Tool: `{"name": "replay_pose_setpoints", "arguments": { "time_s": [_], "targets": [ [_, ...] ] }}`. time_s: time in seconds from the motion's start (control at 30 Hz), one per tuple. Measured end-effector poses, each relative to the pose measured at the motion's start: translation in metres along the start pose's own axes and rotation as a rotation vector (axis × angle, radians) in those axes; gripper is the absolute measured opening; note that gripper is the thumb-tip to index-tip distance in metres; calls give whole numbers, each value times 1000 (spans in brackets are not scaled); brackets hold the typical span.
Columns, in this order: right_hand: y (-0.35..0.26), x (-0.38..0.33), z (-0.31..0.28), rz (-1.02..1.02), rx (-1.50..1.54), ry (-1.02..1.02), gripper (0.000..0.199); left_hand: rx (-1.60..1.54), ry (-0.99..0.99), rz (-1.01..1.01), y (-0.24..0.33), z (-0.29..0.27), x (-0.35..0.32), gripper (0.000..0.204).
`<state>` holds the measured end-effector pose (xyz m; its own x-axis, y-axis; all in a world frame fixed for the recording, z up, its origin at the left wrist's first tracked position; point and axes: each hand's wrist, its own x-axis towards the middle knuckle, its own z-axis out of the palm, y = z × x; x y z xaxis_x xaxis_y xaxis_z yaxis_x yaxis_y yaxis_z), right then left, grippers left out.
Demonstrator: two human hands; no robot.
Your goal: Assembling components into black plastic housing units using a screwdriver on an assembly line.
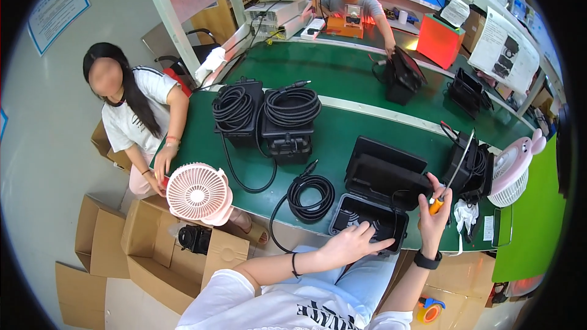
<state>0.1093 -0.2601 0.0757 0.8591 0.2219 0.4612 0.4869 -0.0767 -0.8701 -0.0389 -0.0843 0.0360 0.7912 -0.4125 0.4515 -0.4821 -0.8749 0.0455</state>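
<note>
A black hard case (400,232) stands open at the table's near edge, its lid (385,162) tipped back toward the far side. A thin dark wire runs inside it. My left hand (351,245) reaches over the case's near rim, fingers apart, with nothing visible in them. On the right, my right hand (433,223) is closed around the orange handle of a screwdriver (436,205). Its long thin shaft points up and away from the case. Left of the case lies a coiled black cable (310,199) with a connector at its end.
Two black boxes topped with cable coils (292,107) stand further left. A black unit (465,162) and a pink fan (510,168) are at right. Another pink fan (197,194) is near a seated person at left. Across the table, a person touches a black case (403,76).
</note>
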Motion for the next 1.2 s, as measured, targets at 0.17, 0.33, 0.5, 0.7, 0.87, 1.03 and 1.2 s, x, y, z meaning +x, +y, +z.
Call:
{"name": "replay_pose_setpoints", "arguments": {
  "time_s": [0.17, 0.33, 0.5, 0.7, 0.87, 1.03, 1.2],
  "targets": [
    [-25, -10, 9, -131, -134, 5, 32, 14, 4, -78, -8, 6, 37, 46],
    [-18, -16, 12, -112, -168, 97, 26, -147, -14, -121, -27, 3, 52, 58],
    [-11, -28, 10, 71, 0, 170, 23, -353, 27, -178, -41, -24, 39, 74],
    [-6, -29, 16, 70, 49, 173, 24, -121, 199, -273, -73, -46, -10, 53],
    [-16, -31, 17, 109, 65, 176, 25, -212, 111, -246, -70, -40, -8, 59],
    [-17, -32, 15, 108, 77, 164, 25, -253, 179, -282, -65, -24, 2, 53],
    [-11, -29, 13, 105, 75, 148, 26, -424, 224, -414, -62, -14, 4, 43]
  ]
}}
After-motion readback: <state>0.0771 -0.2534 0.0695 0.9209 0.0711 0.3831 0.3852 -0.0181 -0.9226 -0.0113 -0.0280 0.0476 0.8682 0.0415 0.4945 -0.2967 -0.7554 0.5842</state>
